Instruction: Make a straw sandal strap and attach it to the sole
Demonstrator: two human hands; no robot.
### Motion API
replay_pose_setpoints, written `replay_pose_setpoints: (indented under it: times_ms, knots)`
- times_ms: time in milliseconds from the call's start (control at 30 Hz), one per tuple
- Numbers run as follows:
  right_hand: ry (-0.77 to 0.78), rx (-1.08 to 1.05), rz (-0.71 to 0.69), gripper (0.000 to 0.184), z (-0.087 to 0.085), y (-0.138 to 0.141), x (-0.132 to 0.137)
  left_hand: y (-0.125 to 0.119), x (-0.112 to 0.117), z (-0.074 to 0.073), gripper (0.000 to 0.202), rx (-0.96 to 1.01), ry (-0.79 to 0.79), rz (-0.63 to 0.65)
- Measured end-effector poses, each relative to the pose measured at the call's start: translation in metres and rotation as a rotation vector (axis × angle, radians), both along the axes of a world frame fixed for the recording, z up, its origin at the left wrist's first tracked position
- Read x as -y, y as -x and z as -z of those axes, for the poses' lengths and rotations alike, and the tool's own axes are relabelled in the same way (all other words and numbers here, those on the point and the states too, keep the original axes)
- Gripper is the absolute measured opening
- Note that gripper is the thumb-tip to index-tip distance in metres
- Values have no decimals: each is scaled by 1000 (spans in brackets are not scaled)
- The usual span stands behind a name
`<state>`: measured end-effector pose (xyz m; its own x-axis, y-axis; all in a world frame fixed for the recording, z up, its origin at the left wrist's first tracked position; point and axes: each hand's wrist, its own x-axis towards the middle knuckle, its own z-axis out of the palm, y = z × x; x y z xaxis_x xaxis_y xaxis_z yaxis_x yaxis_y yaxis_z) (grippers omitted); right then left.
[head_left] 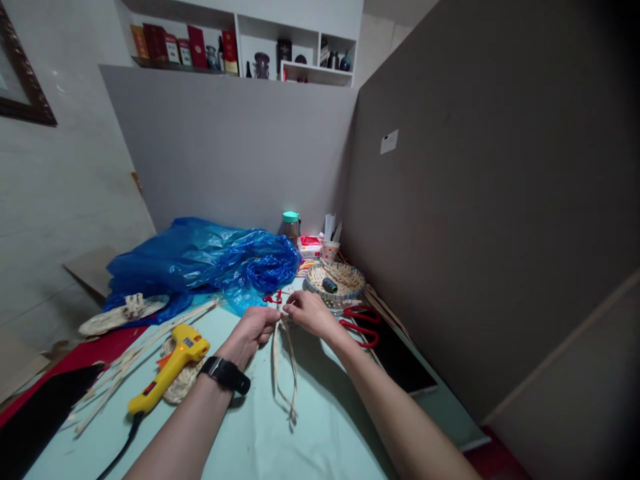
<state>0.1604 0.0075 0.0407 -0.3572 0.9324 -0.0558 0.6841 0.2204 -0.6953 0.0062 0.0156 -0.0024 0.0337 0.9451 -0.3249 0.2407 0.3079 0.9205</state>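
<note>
My left hand point(255, 329), with a black watch on its wrist, is closed around the top of some pale straw strips point(285, 373) that hang down to the light green table point(300, 433). My right hand point(310, 311) pinches the same strips from the right, fingers pressed together. The two hands meet above the table's middle. A bit of red cord point(273, 299) shows just behind the fingertips.
A yellow glue gun point(167, 377) lies at the left on a woven straw piece, beside loose straw strips point(130, 363). A blue plastic bag point(205, 260) is behind. A woven basket point(336, 281), red-handled scissors point(361, 327), a jar and cups stand at the back right near the partition wall.
</note>
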Motion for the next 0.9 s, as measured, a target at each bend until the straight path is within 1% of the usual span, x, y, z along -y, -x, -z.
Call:
replay_pose_setpoints:
  times_ms: [133, 200, 267, 433, 500, 567, 667, 733, 800, 900]
  knots:
    - [72, -80, 23, 31, 13, 10, -3, -3, 1, 0, 35, -90, -47, 13]
    - [96, -114, 42, 32, 20, 13, -6, -4, 3, -3, 34, -159, -89, 19]
    - [107, -145, 70, 32, 25, 14, -10, -2, 5, -10, 34, -244, -139, 34]
    - [119, -205, 136, 31, 30, 12, -15, 3, 12, -37, 34, -485, -260, 100]
    - [126, -224, 149, 30, 31, 11, -15, -3, 21, -42, 34, -555, -297, 138]
    - [141, -248, 155, 30, 31, 10, -15, -14, 34, -39, 33, -598, -329, 185]
    - [188, -293, 139, 29, 31, 7, -13, -36, 54, -26, 29, -609, -356, 244]
    - [231, -324, 112, 28, 30, 6, -13, -45, 62, -20, 27, -587, -357, 261]
    - [271, -348, 84, 28, 29, 5, -13, -44, 61, -19, 26, -542, -349, 252]
    - [298, -372, 66, 28, 29, 4, -13, -27, 47, -25, 28, -441, -319, 176]
